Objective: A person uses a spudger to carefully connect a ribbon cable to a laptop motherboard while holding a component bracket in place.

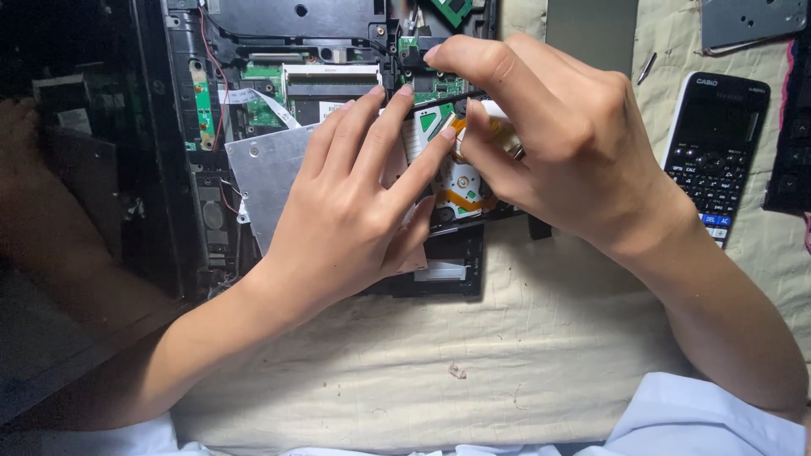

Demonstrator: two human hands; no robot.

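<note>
An opened laptop chassis [182, 127] lies on a beige cloth, its green circuit boards and red wires exposed. A silver optical drive [266, 173] sits inside it with its cover off, showing orange ribbon and white parts [460, 190]. My left hand [355, 207] rests flat on the drive, fingers spread and fingertips pressing near the ribbon. My right hand [545, 135] comes from the right, thumb and fingers pinched on a small orange and white flex part [498, 127] at the drive's edge.
A black calculator [718, 148] lies to the right on the cloth [507, 355]. A grey metal plate [752, 21] sits at top right, and a small thin tool [646, 67] lies near it. White sleeves show along the bottom.
</note>
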